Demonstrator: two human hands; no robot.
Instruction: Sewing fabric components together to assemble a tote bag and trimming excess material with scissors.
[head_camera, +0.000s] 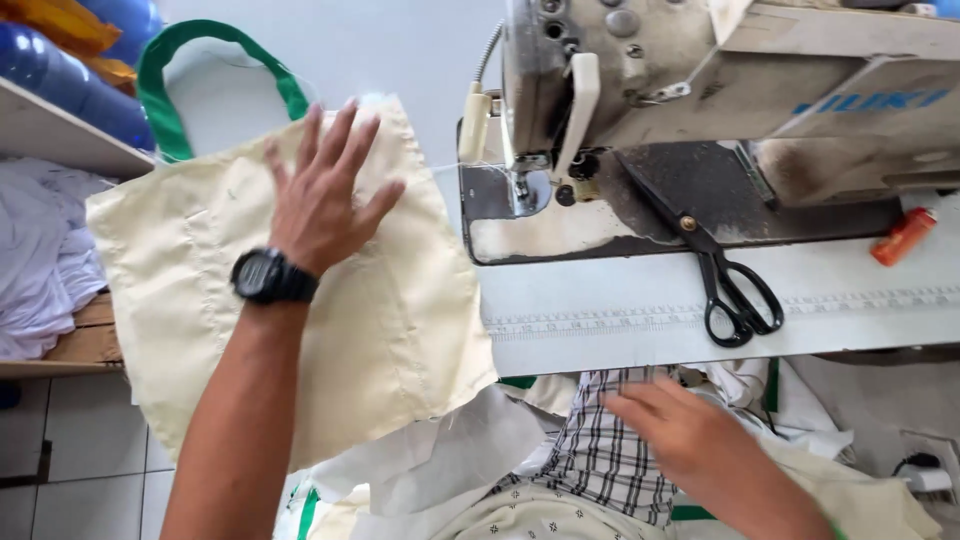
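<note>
Pressing left hand (322, 200) splayed flat on cream bag (300, 300) | right hand (690, 435) blurred, fingers loosely open over fabric pile (560, 470)

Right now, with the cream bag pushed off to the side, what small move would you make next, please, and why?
Probably lift a cloth piece with the right hand, which rests on the lap pile; the left hand lies flat on the cream bag.

The scene is lit brightly and evenly by soft daylight; only faint shadows are cast. The pale surface (640, 330) is slightly washed out. Motion blur is seen on the right hand (700, 440) (fingers especially). Wide-angle bending is noted at the frame edges.
</note>
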